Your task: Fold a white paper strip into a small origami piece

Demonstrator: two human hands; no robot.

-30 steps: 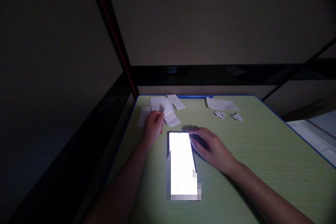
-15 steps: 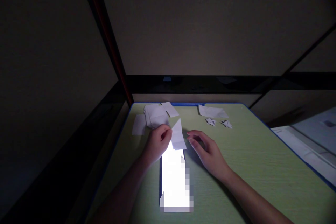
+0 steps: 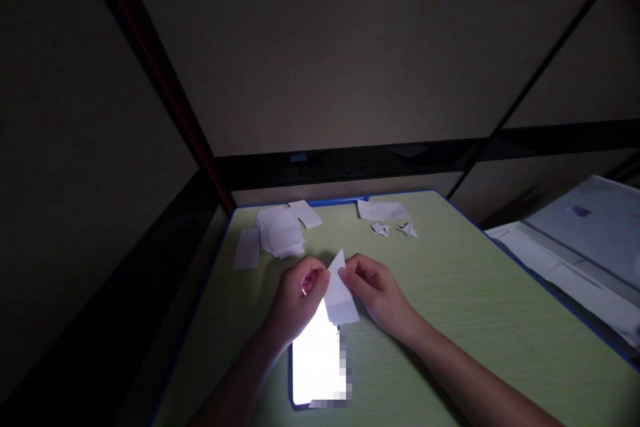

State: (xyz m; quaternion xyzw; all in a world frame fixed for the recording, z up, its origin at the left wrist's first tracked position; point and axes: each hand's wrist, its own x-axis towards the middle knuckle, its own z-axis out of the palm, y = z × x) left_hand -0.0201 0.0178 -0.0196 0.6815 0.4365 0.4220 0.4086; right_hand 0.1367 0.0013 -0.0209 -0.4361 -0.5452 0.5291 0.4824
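Since the earlier frame, the right hand [image 3: 377, 290] had come in to meet the folded paper [image 3: 341, 303], which half a second before only the left hand [image 3: 299, 297] held. Now both hands gripped it: the left pinched its left edge between thumb and fingers, and the right pressed its thumb on the upper right edge, its fingers behind. The paper stood between them with its pointed tip up, hiding part of the upper end of the lit phone [image 3: 317, 370] that lay on the tabletop [image 3: 435, 373]; whether its lower edge touched the phone could not be told.

The paper looked thin and very light, limp across its flat parts, somewhat stiffer along folds, and likely to crease or tear under a hard pull. Its edges near the tip seemed the best places for a light pinch.

Beyond the hands lay a pile of paper sheets [image 3: 280, 228] and, farther right, two small folded pieces [image 3: 381, 230].
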